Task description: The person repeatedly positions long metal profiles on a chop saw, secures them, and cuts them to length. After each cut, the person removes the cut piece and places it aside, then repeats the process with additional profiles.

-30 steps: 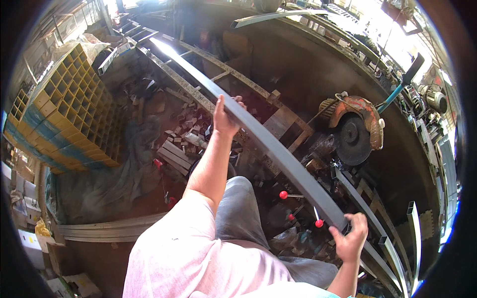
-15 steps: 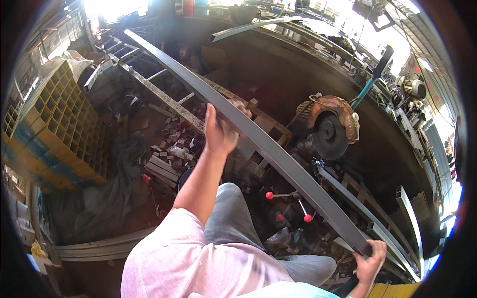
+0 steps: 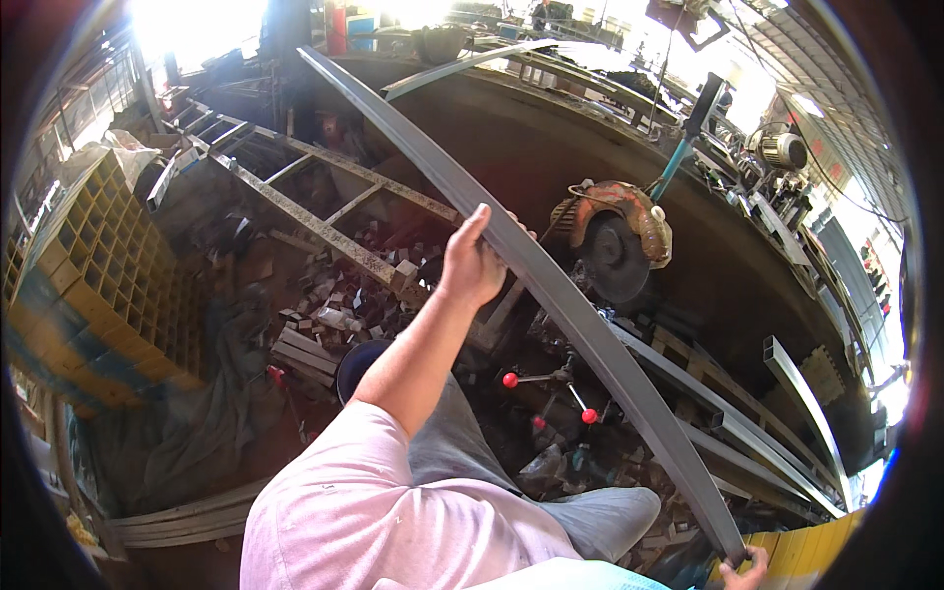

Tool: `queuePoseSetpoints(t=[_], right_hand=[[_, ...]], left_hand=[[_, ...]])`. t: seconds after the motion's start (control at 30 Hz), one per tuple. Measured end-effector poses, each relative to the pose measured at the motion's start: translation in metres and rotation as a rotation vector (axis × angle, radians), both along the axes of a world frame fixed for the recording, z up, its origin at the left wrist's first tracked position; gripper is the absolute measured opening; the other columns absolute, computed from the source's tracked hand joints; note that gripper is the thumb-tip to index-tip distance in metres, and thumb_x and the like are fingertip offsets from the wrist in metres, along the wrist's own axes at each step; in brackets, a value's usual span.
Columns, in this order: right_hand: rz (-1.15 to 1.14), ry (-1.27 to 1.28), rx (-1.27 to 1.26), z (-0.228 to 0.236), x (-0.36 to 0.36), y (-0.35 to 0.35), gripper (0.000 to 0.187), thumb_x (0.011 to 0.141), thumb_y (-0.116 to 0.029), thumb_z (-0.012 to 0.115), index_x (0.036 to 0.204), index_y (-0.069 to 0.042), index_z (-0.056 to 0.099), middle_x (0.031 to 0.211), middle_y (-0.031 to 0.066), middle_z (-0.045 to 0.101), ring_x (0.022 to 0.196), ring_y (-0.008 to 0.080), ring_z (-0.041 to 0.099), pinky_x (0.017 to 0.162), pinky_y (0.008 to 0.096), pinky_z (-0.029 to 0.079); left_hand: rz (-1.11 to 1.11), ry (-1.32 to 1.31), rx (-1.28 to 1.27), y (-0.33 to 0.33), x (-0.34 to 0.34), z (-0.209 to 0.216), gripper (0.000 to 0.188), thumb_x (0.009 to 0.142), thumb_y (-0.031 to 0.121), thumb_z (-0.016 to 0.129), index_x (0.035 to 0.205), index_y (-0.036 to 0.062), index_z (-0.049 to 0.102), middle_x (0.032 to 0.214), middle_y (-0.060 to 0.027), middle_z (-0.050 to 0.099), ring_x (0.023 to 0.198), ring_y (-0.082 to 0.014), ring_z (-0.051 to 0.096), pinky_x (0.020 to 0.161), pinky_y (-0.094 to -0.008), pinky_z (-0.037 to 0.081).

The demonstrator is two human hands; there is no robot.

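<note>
A long grey metal square tube (image 3: 580, 324) slants across the view, from the far upper left to the near lower right. My left hand (image 3: 476, 258) is wrapped round it near its middle, with the thumb on top and the fingers partly hidden behind. At the near end my right hand (image 3: 745, 570) closes on the tube's tip, low at the picture's edge. Just right of the tube stands a cut-off saw (image 3: 621, 236) with an orange guard, a dark disc and a blue lever. A clamp handle with red knobs (image 3: 589, 416) lies below the tube.
A ladder-like metal frame (image 3: 329, 218) reaches back on the left, beside small cut tube pieces (image 3: 339, 305). Yellow stacked tubes (image 3: 108, 285) stand at the far left. More loose tubes (image 3: 757, 442) lie at the right, near a yellow surface (image 3: 801, 551).
The tube has swung steeper, its far end shifting right and its near end lower. Both hands moved with it, still gripping. The view has shifted slightly.
</note>
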State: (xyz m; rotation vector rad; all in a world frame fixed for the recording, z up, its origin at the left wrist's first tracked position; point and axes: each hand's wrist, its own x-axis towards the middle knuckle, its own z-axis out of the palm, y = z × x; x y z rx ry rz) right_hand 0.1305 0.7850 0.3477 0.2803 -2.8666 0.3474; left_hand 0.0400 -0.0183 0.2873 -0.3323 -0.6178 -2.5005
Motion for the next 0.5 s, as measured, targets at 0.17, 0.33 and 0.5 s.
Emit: queuePoseSetpoints(t=[0.17, 0.33, 0.5], right_hand=[[-0.206, -0.157, -0.193, -0.019, 0.043, 0.088, 0.054, 0.077, -0.001, 0.099, 0.124, -0.002, 0.074, 0.104, 0.0076, 0.078, 0.095, 0.0195, 0.072, 0.087, 0.0373, 0.059], [-0.294, -0.274, -0.231, -0.001, 0.096, 0.139, 0.052, 0.079, -0.013, 0.095, 0.125, 0.001, 0.074, 0.108, 0.0119, 0.078, 0.100, 0.0259, 0.072, 0.091, 0.0402, 0.059], [-0.425, -0.206, -0.301, 0.036, 0.147, 0.073, 0.049, 0.071, 0.000, 0.097, 0.116, 0.000, 0.078, 0.102, 0.0077, 0.079, 0.096, 0.0225, 0.073, 0.093, 0.0376, 0.059]], left_hand=[[-0.027, -0.101, -0.017, 0.050, -0.041, -0.006, 0.042, 0.109, 0.041, 0.067, 0.126, 0.0027, 0.068, 0.116, -0.0150, 0.074, 0.115, -0.0362, 0.073, 0.107, -0.0540, 0.055], [-0.131, -0.070, -0.047, 0.097, -0.058, 0.008, 0.034, 0.110, 0.034, 0.067, 0.128, 0.0050, 0.068, 0.121, -0.0134, 0.075, 0.115, -0.0287, 0.073, 0.104, -0.0468, 0.056], [-0.190, -0.139, -0.048, 0.125, -0.070, 0.010, 0.035, 0.108, 0.032, 0.070, 0.130, 0.0060, 0.066, 0.119, -0.0118, 0.074, 0.114, -0.0266, 0.072, 0.100, -0.0447, 0.056]])
